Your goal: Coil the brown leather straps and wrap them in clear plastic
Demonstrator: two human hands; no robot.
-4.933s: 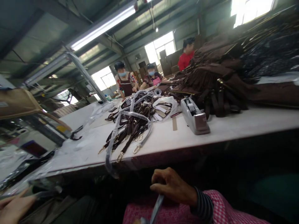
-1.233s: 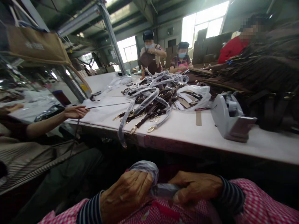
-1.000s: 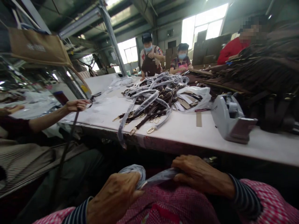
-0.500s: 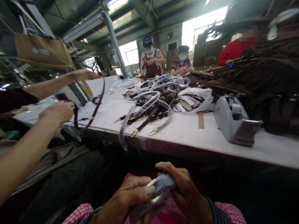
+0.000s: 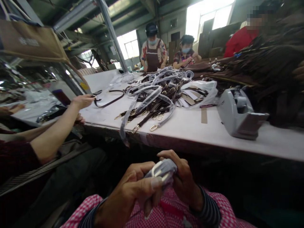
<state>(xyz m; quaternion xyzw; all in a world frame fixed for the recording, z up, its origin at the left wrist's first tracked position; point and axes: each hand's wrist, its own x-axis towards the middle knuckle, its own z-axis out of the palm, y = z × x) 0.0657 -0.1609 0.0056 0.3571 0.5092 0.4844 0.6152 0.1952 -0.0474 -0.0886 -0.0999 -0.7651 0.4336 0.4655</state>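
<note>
Above my lap, a small grey-blue bundle (image 5: 167, 167) with a pale loop on it is held between both hands. My left hand (image 5: 133, 186) pinches its left side, thumb on top. Around its right side curl the fingers of my right hand (image 5: 184, 177). What the bundle is made of inside is hidden. On the table (image 5: 185, 133) beyond lies a heap of dark straps with gold clasps, some in clear plastic sleeves (image 5: 148, 104).
A grey tape dispenser (image 5: 239, 115) stands at the right, near dark brown goods (image 5: 273, 79). An open plastic bag (image 5: 209, 91) holds paper pieces. At the left, a co-worker's hand (image 5: 83, 100) holds a dark strap (image 5: 110, 103). Other people are across the table.
My hands and the bundle appear slightly higher. The co-worker at the left has laid most of the dark strap on the table, one hand reaching further right.
</note>
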